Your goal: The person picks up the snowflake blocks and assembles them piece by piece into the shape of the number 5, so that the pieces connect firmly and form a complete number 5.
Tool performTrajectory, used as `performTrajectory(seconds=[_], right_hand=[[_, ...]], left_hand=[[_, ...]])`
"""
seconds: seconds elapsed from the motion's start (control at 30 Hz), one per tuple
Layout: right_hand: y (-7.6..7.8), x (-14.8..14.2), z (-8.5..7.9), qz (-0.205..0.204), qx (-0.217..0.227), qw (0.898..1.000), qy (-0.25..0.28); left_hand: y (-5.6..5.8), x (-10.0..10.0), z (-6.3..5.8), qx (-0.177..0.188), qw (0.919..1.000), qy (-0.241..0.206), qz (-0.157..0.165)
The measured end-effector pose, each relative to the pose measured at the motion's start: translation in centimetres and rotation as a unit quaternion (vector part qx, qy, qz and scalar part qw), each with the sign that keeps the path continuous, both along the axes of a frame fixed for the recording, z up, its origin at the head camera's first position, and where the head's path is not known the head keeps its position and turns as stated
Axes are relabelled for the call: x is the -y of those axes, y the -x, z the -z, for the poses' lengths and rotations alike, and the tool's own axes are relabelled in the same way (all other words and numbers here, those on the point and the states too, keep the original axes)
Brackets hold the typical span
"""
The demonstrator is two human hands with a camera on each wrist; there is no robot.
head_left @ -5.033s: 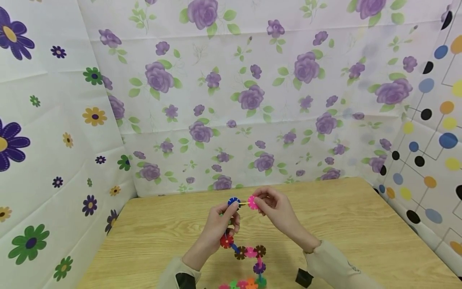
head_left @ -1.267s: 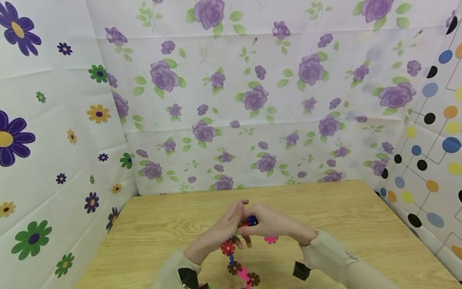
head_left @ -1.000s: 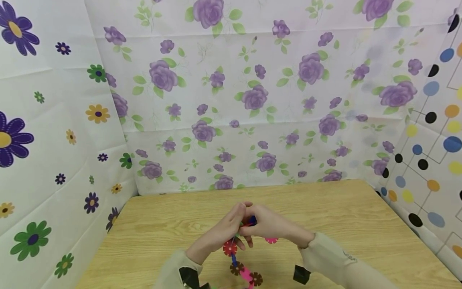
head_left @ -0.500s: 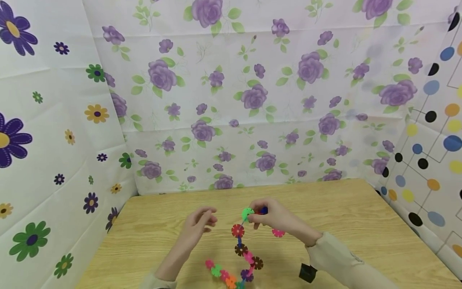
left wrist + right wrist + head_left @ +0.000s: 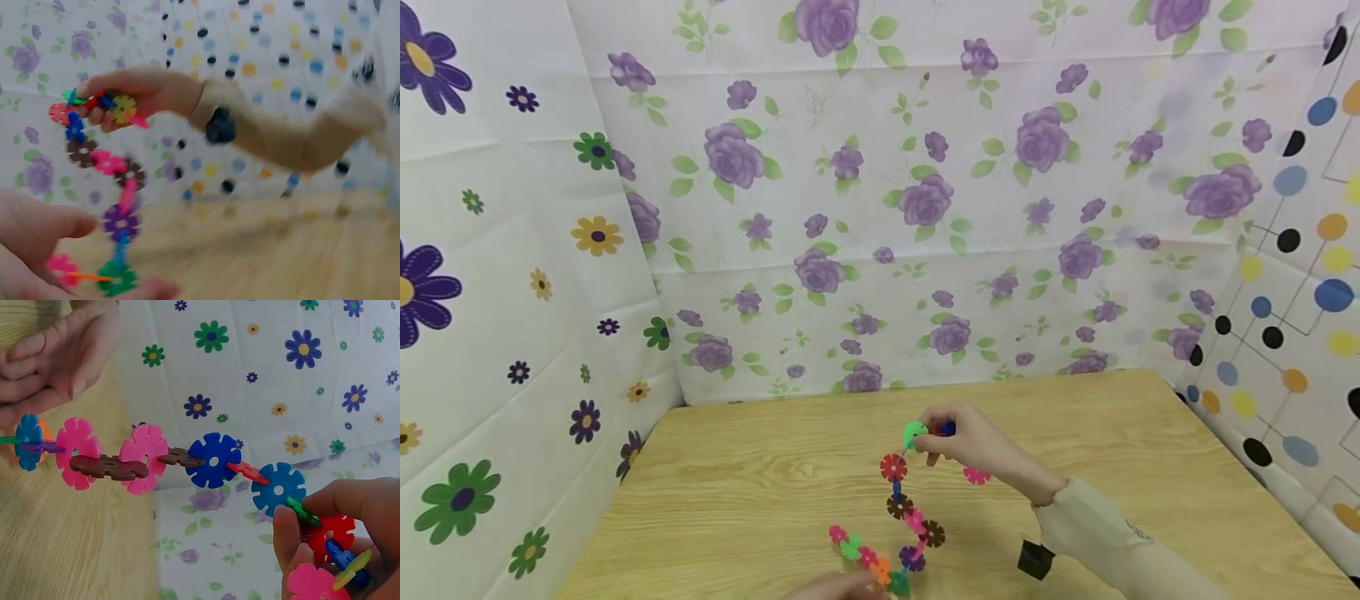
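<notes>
A long chain of notched, flower-shaped plastic discs hangs from my right hand [image 5: 973, 437]. That hand pinches the green disc [image 5: 304, 511] between thumb and fingers. Near the palm lie a red disc [image 5: 334, 537], a yellow disc [image 5: 354, 570] and the pink end disc [image 5: 312, 584]. Below the grip run a red disc [image 5: 893, 467], brown discs [image 5: 933, 533] and a purple disc [image 5: 912, 557]. My left hand [image 5: 838, 586], partly cut off by the lower edge, is beside the orange disc [image 5: 882, 571], fingers extended. Whether it touches the chain cannot be told.
The wooden table [image 5: 760, 475] lies beneath the hands. A flowered cloth [image 5: 880, 208] hangs behind it, with a dotted cloth [image 5: 1292, 333] on the right. A black block [image 5: 1035, 559] is by the right sleeve [image 5: 1090, 525].
Five seconds ago my left hand held the blue disc. The hands then met, and the left let go. Over the last half second it moved down toward the chain's lower part; the right kept its pinch.
</notes>
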State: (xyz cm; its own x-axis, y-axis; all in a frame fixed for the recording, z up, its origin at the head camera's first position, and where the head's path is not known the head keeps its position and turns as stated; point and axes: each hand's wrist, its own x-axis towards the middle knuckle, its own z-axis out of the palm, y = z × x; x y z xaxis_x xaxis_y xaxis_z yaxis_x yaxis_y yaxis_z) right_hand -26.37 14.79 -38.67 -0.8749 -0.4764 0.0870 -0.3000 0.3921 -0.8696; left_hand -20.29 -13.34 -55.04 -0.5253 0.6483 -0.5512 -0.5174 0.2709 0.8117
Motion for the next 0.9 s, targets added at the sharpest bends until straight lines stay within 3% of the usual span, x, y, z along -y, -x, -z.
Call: performTrajectory(seconds=[0.07, 0.1, 0.17, 0.2, 0.27, 0.37, 0.47, 0.53, 0.73, 0.9], right_hand=[[0.0, 0.0, -0.4, -0.002, -0.007, 1.000, 0.001], [0.0, -0.1, -0.7, -0.001, -0.008, 1.000, 0.003], [0.0, -0.3, -1.2, 0.001, -0.018, 1.000, 0.008], [0.0, -0.4, -1.4, 0.005, -0.020, 1.000, 0.011], [0.0, -0.7, -1.7, 0.017, -0.016, 1.000, 0.020], [0.2, -1.4, -1.8, 0.039, 0.003, 0.998, 0.039], [0.5, -2.1, -1.3, 0.060, 0.043, 0.995, 0.064], [0.5, -2.6, -0.7, 0.072, 0.069, 0.993, 0.068], [0.3, -3.7, 2.5, 0.104, 0.132, 0.984, 0.066], [0.0, -3.9, 6.2, 0.072, 0.194, 0.972, 0.108]], left_hand=[[-0.2, -0.9, 0.6, 0.082, 0.9943, -0.055, -0.038], [-0.6, -1.4, 0.3, 0.106, 0.9893, -0.080, -0.061], [-1.2, -2.4, -0.7, 0.137, 0.9778, -0.121, -0.103], [-1.5, -3.0, -1.5, 0.158, 0.9673, -0.141, -0.140], [-1.8, -3.9, -2.7, 0.140, 0.9531, -0.181, -0.199], [-1.7, -4.6, -4.2, 0.060, 0.9432, -0.195, -0.262], [-1.0, -4.0, -5.2, -0.036, 0.9503, -0.165, -0.262], [-0.3, -3.1, -5.8, -0.070, 0.9567, -0.136, -0.248], [2.2, 0.0, -7.1, -0.123, 0.9656, -0.064, -0.220], [4.6, 1.8, -7.0, -0.157, 0.9632, -0.042, -0.214]])
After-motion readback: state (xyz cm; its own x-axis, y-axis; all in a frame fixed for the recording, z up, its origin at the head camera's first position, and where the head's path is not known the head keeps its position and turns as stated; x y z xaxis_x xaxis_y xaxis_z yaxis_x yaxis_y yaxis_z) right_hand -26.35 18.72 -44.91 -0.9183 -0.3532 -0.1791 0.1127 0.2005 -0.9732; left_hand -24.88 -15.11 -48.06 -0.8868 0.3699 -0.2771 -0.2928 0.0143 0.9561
